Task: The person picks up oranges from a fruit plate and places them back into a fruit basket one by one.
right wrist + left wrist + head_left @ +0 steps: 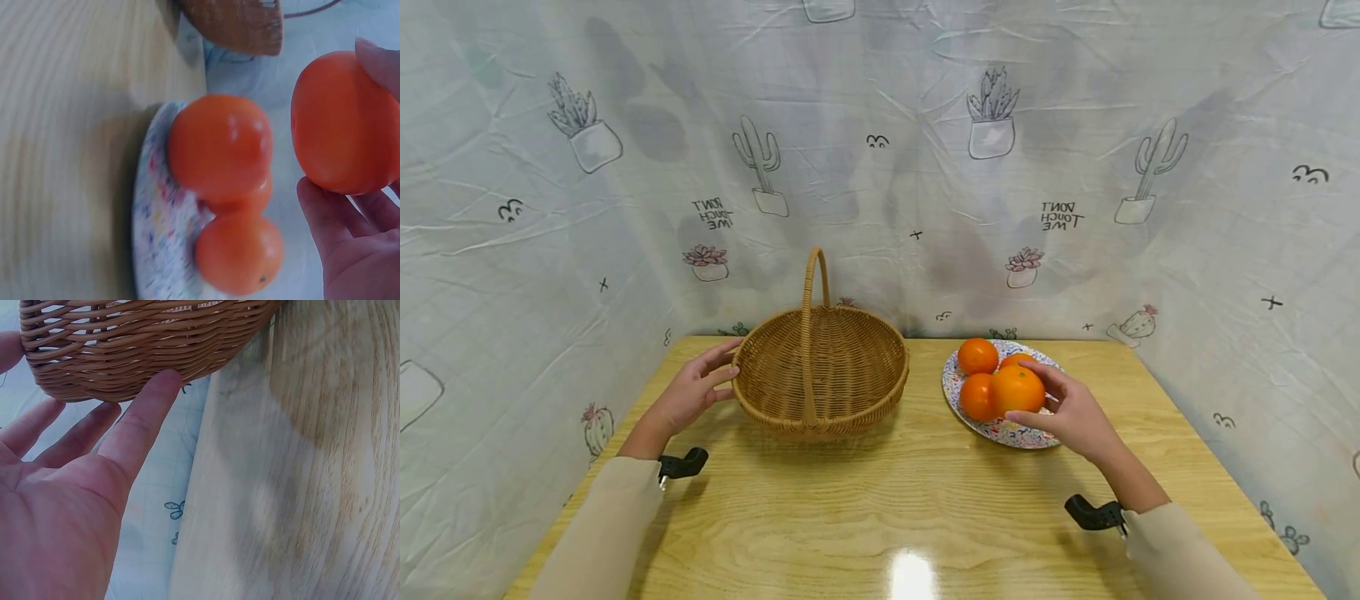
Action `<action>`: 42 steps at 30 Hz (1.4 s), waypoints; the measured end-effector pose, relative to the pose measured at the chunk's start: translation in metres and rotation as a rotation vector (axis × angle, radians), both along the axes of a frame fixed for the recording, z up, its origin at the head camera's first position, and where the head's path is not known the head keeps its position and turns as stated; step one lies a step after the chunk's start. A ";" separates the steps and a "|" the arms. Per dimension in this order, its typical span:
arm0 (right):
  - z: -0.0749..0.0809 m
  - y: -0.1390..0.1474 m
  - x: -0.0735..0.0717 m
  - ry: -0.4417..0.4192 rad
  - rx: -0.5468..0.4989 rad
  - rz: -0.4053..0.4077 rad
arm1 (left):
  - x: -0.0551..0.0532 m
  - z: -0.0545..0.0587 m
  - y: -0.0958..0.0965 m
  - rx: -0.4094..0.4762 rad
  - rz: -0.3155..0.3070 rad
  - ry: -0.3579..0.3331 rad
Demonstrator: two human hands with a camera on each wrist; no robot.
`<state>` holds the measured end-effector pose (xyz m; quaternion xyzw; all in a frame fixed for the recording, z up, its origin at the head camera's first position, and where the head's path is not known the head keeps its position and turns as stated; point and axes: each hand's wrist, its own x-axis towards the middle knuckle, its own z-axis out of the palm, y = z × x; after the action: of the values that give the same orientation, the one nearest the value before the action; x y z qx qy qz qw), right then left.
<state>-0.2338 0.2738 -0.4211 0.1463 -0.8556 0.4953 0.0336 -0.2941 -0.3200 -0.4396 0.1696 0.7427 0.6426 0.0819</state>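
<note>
A round wicker basket (820, 408) with a tall arched handle stands at the left-centre of the table, tilted so its inside faces me. My left hand (703, 383) is at its left side, fingers spread and fairly straight. Fingertips (164, 380) touch the outer weave. In my right hand (1071, 408), an orange (1019, 392) is held between thumb and fingers. It is up above a speckled plate (951, 392), as the right wrist view shows. On that plate rest three more orange fruits, among them one at the back left (977, 356) and one at the front (977, 397).
The light wood table (820, 517) ends at a fabric backdrop (880, 192) printed with cacti, which also hangs along both sides. The basket stands left of the plate, with a strip of table between them. Each wrist carries a black camera mount (683, 463).
</note>
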 end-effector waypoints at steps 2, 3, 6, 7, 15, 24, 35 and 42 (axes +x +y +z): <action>0.005 -0.004 -0.001 0.013 0.004 0.009 | 0.000 0.000 0.000 -0.003 -0.002 -0.001; 0.008 -0.007 -0.002 0.015 0.006 0.014 | 0.000 0.001 0.001 -0.003 -0.003 -0.002; 0.016 -0.015 -0.005 0.020 0.005 0.034 | 0.000 0.001 0.001 -0.001 -0.001 -0.006; 0.019 -0.018 -0.006 0.014 -0.005 0.043 | 0.001 0.001 0.001 -0.002 0.001 -0.006; 0.035 -0.046 -0.013 -0.004 -0.087 0.069 | 0.001 0.002 0.001 -0.019 0.006 -0.006; 0.046 -0.071 -0.022 -0.032 -0.151 0.084 | 0.001 0.003 0.001 -0.008 0.000 -0.008; 0.059 -0.100 -0.037 -0.082 -0.246 0.141 | 0.000 0.001 0.000 -0.019 0.003 0.006; 0.064 -0.116 -0.049 -0.102 -0.255 0.156 | 0.001 0.002 0.000 -0.025 0.012 0.013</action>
<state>-0.2823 0.1580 -0.3567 0.1815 -0.7725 0.6077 -0.0302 -0.2936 -0.3198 -0.4380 0.1682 0.7521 0.6328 0.0755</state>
